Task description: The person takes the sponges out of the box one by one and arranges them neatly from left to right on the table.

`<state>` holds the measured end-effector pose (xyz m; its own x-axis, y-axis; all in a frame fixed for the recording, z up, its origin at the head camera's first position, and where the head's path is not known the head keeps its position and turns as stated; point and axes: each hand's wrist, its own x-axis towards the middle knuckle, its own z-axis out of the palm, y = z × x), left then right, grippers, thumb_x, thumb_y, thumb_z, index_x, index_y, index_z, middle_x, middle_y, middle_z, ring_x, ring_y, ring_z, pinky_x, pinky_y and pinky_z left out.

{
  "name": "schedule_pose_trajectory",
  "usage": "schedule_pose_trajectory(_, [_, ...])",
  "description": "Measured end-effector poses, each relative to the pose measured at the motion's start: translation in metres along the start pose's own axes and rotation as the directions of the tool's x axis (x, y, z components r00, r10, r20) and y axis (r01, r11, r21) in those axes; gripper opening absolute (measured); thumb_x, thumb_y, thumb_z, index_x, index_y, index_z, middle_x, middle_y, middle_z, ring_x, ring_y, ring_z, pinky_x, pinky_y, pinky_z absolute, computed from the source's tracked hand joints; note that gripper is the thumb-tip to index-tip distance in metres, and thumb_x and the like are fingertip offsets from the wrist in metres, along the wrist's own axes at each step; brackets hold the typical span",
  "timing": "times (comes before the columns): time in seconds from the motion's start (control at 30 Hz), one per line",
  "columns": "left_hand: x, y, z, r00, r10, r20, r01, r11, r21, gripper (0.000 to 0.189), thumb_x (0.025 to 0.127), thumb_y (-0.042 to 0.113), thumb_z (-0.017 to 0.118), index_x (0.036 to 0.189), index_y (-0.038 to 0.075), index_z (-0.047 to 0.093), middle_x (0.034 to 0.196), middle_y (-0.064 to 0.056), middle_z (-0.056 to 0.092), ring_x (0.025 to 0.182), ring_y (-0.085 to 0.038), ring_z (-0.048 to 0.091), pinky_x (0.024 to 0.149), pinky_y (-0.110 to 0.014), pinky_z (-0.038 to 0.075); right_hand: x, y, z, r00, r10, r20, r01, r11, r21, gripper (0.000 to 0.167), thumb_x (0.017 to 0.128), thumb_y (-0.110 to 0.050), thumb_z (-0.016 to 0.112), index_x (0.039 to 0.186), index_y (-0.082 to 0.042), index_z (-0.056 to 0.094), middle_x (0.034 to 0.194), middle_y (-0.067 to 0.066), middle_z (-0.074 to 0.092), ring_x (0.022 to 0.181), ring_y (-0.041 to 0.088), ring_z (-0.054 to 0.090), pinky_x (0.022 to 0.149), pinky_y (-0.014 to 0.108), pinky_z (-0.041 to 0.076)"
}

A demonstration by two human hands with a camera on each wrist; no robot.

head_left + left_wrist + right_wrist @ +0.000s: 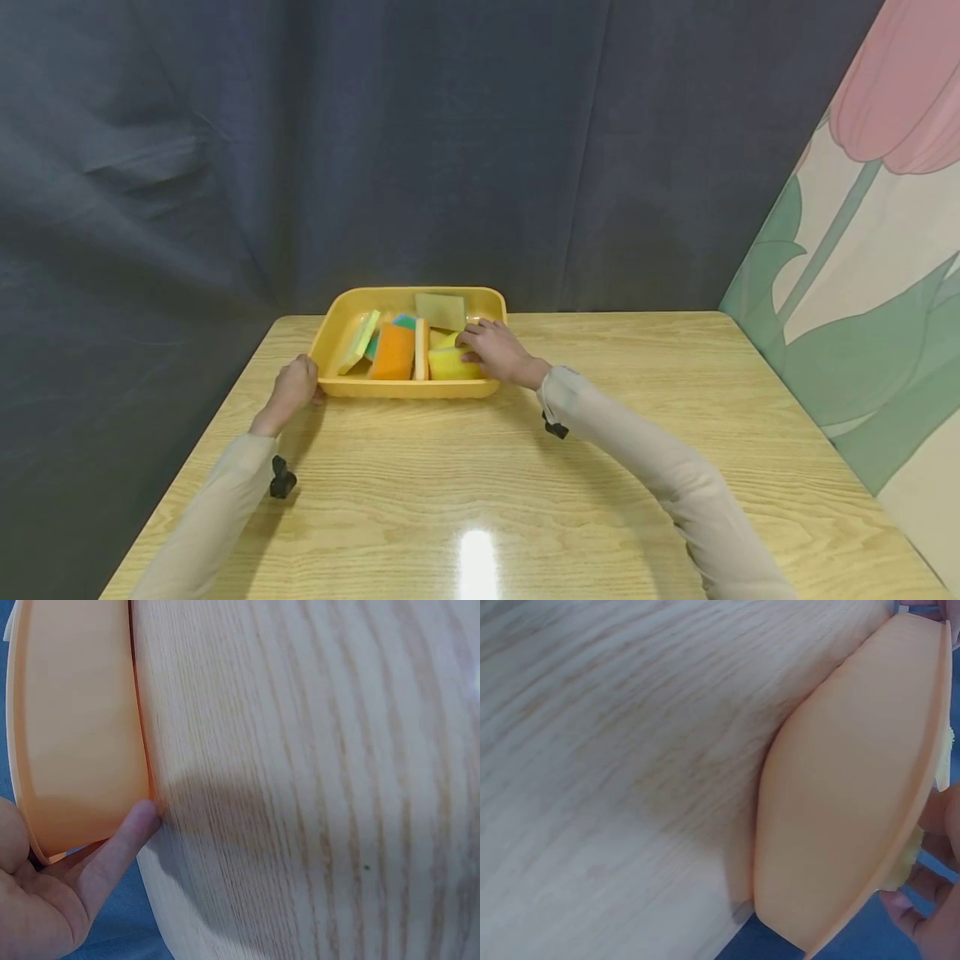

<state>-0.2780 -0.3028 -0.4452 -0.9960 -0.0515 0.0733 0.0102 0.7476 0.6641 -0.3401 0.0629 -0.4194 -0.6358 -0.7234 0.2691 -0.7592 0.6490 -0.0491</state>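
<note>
A yellow plastic tray (412, 389) stands at the far edge of the table with several sponges in it. My left hand (295, 385) grips the tray's front left corner, thumb along the outer wall and fingers curled at the rim in the left wrist view. Over the tray's right side, my right hand (495, 348) pinches a yellow sponge (446, 364) between thumb and fingers. To its left are a pale upright sponge (422, 350), an orange sponge (393, 352) and a light yellow-green one (358, 343). The fingers partly cover the pinched sponge.
A beige sponge (441, 312) leans at the tray's back wall, and a blue-green one (405, 321) lies partly hidden. Behind the wooden table (420, 483) hangs a dark curtain (450, 150). A wall with a tulip picture (900, 250) borders the right side.
</note>
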Motion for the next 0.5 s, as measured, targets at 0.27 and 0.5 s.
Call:
schedule_pose_trajectory(0.27, [-0.0013, 0.0025, 0.0005, 1.000, -0.004, 0.007, 0.004, 1.000, -0.017, 0.038, 0.104, 0.008, 0.018, 0.098, -0.015, 0.046, 0.084, -0.035, 0.060, 0.064, -0.038, 0.069, 0.053, -0.036, 0.061, 0.0012, -0.0033, -0.0078, 1.000, 0.023, -0.015, -0.024, 1.000, -0.015, 0.023, 0.097, -0.024, 0.064, 0.117, -0.011, 0.065, 0.113, 0.003, 0.064, 0.095, 0.022, 0.053, 0.076, 0.036, 0.044])
schedule_pose_trajectory(0.5, [-0.0004, 0.0026, 0.0004, 1.000, -0.012, 0.008, 0.012, 1.000, -0.001, 0.037, 0.104, 0.008, 0.018, 0.099, -0.015, 0.047, 0.084, -0.033, 0.060, 0.065, -0.037, 0.069, 0.053, -0.035, 0.061, -0.0015, -0.0008, -0.0102, 0.998, 0.034, -0.056, -0.034, 0.999, 0.004, 0.026, 0.098, -0.025, 0.063, 0.119, -0.010, 0.064, 0.116, 0.005, 0.064, 0.097, 0.023, 0.052, 0.081, 0.038, 0.046])
